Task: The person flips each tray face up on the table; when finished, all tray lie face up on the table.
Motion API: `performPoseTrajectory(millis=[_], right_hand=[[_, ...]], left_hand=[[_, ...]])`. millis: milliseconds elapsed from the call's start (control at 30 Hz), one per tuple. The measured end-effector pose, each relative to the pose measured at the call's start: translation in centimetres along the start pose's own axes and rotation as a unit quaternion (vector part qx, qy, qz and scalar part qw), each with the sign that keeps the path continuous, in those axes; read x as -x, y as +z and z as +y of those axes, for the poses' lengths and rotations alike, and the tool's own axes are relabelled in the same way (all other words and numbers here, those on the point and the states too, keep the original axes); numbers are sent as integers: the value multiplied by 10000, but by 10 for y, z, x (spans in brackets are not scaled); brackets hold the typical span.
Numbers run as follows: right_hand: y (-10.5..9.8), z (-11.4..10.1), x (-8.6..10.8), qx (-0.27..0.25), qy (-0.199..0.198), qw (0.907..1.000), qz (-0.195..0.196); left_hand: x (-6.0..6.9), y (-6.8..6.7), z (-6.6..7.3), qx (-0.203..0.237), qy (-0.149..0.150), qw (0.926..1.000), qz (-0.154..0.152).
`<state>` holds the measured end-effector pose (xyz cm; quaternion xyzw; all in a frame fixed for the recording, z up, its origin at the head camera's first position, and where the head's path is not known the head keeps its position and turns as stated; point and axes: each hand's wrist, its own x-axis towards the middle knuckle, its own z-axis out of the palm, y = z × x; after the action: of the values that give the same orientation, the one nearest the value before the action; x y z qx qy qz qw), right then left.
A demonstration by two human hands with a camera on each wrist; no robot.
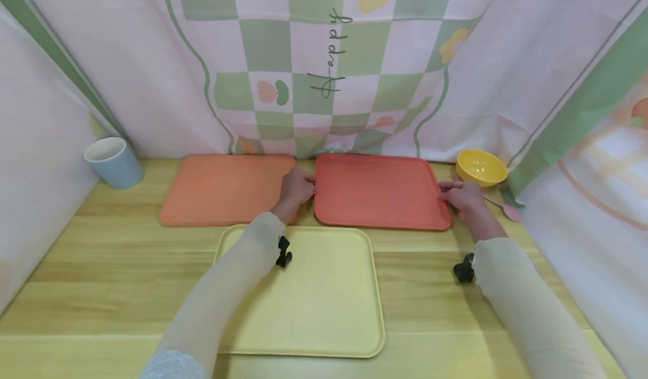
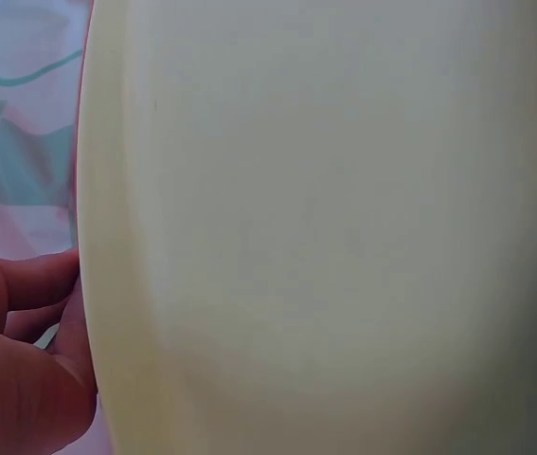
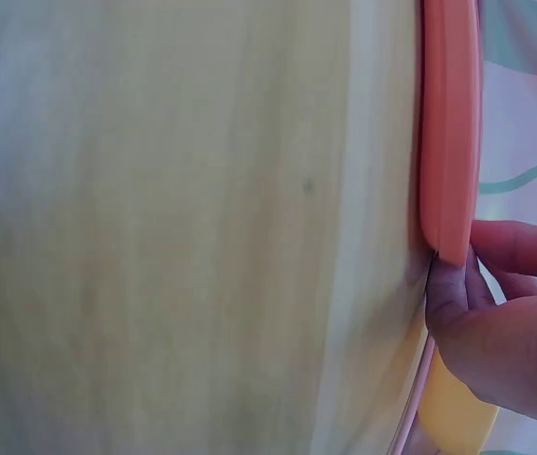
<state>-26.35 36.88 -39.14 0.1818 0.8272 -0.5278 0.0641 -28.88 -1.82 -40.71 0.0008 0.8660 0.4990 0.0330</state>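
Note:
A red tray point(image 1: 377, 190) lies at the back of the wooden table, right of the middle. My left hand point(image 1: 297, 186) grips its left edge, between it and an orange tray point(image 1: 225, 190). On the opposite side my right hand point(image 1: 463, 195) pinches the red tray's right edge; the right wrist view shows thumb and fingers at the tray corner point(image 3: 450, 142). Below my left forearm, a pale yellow tray point(image 1: 314, 294) lies nearer the front. That yellow tray point(image 2: 325, 190) fills most of the left wrist view and hides the left fingertips' contact.
A blue mug point(image 1: 118, 168) stands at the back left. Beyond my right hand are a yellow bowl point(image 1: 481, 168) and a pink spoon point(image 1: 510, 212). A printed curtain point(image 1: 314, 47) hangs behind the trays, with cloth walls on both sides.

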Motion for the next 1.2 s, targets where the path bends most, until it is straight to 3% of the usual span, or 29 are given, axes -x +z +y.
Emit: performPoseTrajectory(millis=[300, 667, 933, 1200], right_hand=[[-2, 4, -1, -334, -178, 9988, -318], [-2, 3, -2, -291, -103, 9989, -350], [0, 0, 1, -377, -264, 9989, 18], [8, -18, 11, 417, -520, 9970, 396]], left_hand=[[1, -4, 1, 85, -200, 9997, -149], [5, -7, 4, 36, -146, 9996, -233], [5, -12, 2, 980, -122, 9944, -390], [5, -26, -1, 848, -30, 9960, -286]])
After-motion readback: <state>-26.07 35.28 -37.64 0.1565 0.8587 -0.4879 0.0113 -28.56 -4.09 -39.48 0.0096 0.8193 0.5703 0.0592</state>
